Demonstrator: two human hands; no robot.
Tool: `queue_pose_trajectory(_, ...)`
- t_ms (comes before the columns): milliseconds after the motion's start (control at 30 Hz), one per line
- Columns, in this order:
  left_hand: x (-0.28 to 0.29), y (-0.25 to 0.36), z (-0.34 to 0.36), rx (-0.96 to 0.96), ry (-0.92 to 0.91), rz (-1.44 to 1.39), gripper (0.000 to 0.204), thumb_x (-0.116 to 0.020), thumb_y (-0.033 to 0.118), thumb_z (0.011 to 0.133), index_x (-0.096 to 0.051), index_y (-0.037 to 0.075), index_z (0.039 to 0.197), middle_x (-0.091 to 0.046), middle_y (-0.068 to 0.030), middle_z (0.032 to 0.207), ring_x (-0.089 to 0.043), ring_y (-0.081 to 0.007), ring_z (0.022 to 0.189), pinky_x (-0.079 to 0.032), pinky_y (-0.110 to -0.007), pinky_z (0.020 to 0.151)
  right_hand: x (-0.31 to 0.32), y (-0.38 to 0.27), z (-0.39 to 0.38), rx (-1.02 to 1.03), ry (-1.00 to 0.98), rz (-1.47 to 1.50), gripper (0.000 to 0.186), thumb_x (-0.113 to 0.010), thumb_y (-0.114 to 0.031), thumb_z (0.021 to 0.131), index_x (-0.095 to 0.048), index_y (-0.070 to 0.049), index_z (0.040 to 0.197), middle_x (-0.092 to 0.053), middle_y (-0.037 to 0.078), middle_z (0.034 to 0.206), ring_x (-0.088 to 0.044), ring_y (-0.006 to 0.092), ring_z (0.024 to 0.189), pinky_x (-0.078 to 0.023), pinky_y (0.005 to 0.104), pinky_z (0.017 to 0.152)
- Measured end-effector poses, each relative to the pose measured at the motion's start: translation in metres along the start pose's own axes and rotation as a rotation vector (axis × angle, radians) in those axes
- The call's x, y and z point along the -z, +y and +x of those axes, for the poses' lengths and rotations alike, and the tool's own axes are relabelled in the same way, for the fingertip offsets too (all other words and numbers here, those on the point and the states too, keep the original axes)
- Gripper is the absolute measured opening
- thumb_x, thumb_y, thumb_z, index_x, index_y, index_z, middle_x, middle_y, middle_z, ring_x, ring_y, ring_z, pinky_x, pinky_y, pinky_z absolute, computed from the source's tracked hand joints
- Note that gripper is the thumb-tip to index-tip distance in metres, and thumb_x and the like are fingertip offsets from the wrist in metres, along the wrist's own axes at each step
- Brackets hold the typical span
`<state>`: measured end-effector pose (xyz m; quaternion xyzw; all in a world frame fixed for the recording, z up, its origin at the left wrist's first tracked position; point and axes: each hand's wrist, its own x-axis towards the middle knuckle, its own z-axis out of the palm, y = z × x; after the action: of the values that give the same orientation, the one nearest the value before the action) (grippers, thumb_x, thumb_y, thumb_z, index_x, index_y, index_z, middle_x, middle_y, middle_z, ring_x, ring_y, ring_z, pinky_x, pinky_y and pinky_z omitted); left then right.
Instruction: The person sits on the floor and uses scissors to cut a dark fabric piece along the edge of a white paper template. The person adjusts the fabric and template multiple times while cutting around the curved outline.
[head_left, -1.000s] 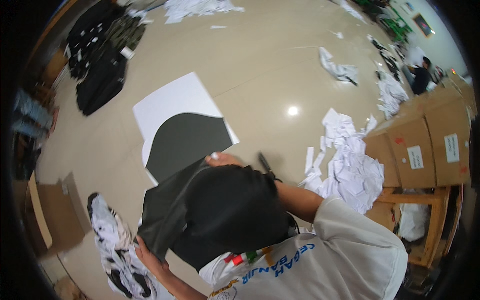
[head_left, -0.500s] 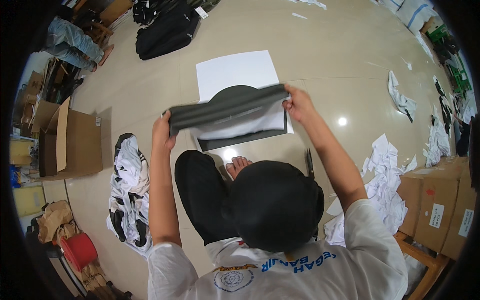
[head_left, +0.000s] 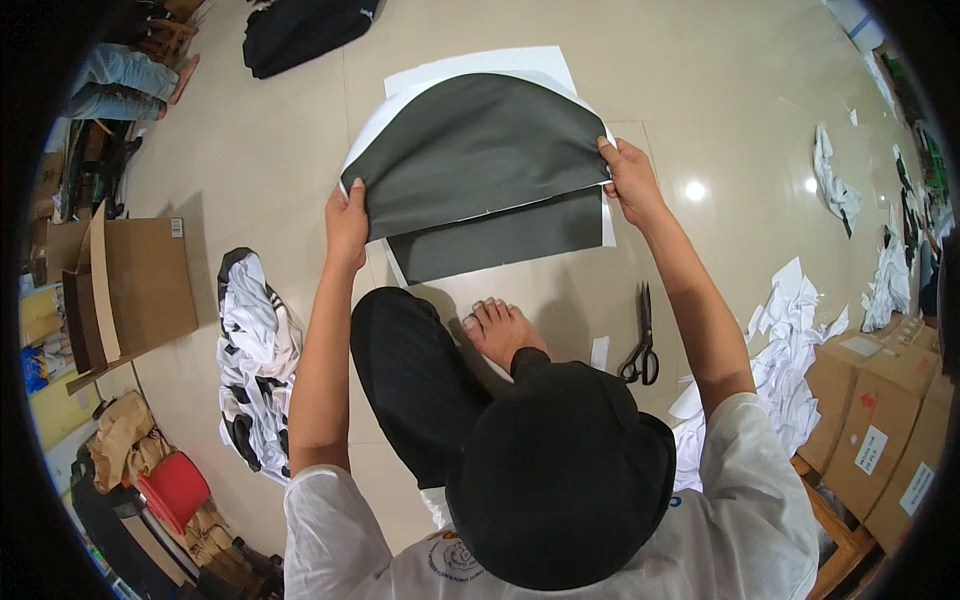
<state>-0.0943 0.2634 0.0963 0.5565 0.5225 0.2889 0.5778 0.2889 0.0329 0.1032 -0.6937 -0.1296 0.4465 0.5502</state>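
My left hand (head_left: 346, 222) grips the left corner of a dark grey, curved-top piece (head_left: 475, 150) with a white edge, thumb on its face. My right hand (head_left: 630, 177) pinches the same piece at its right side, so it is stretched between both hands. Beneath it on the tiled floor lie white sheets (head_left: 470, 60) and another dark grey piece (head_left: 500, 240), partly hidden by what I hold. Black scissors (head_left: 645, 330) lie right of my bare foot (head_left: 505, 335), with a small white scrap (head_left: 600, 353) beside them.
An open cardboard box (head_left: 145, 285) and a white-and-black fabric heap (head_left: 255, 350) are at left. Crumpled white scraps (head_left: 785, 370) and stacked cartons (head_left: 880, 420) stand right. A black bundle (head_left: 305, 30) lies ahead. Another person's legs (head_left: 115, 85) show at upper left.
The piece between my hands was bunched into a band; it is now spread out, showing its dark curved face. Both hands have moved up slightly, and the view has shifted.
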Motion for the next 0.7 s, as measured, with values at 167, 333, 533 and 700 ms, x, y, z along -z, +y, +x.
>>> queue_pose_trajectory(167, 0.000, -0.065, 0.014, 0.132, -0.135, 0.295, 0.043, -0.059, 0.027, 0.115, -0.063, -0.006, 0.143, -0.074, -0.0128, 0.129, -0.067, -0.0211, 0.119, -0.050, -0.037, 0.108, 0.011, 0.072, 0.026, -0.113, 0.018, -0.236, 0.032, -0.065, -0.033, 0.112, -0.070, -0.001, 0.106, -0.061, 0.000, 0.078, -0.057, 0.0104, 0.056, -0.046, 0.0273, 0.050)
queue_pose_trajectory(333, 0.011, -0.077, 0.008, 0.350, -0.260, 0.325, 0.035, -0.071, 0.028, 0.109, -0.069, -0.001, 0.129, -0.076, -0.0051, 0.104, -0.067, -0.0132, 0.086, -0.054, -0.032, 0.074, 0.034, 0.086, 0.017, -0.115, -0.019, -0.435, 0.028, -0.077, -0.028, 0.105, -0.070, -0.001, 0.102, -0.068, 0.005, 0.078, -0.066, 0.0132, 0.057, -0.048, 0.0284, 0.050)
queue_pose_trajectory(533, 0.024, -0.073, -0.008, 0.349, -0.288, 0.325, 0.032, -0.080, 0.021, 0.103, -0.069, 0.000, 0.125, -0.075, -0.0038, 0.100, -0.067, -0.0119, 0.083, -0.053, -0.029, 0.070, 0.037, 0.076, 0.008, -0.137, 0.016, -0.439, 0.029, -0.083, -0.030, 0.101, -0.072, -0.003, 0.098, -0.068, 0.001, 0.075, -0.063, 0.0096, 0.056, -0.044, 0.0260, 0.049)
queue_pose_trajectory(700, 0.037, -0.073, -0.014, 0.369, -0.290, 0.258, 0.024, -0.083, 0.016, 0.100, -0.068, 0.003, 0.114, -0.071, -0.0024, 0.093, -0.070, -0.0123, 0.085, -0.060, -0.030, 0.077, 0.043, 0.074, -0.012, -0.060, 0.080, -0.372, 0.033, -0.086, -0.029, 0.097, -0.073, 0.001, 0.096, -0.069, 0.005, 0.076, -0.064, 0.0122, 0.058, -0.044, 0.0283, 0.050)
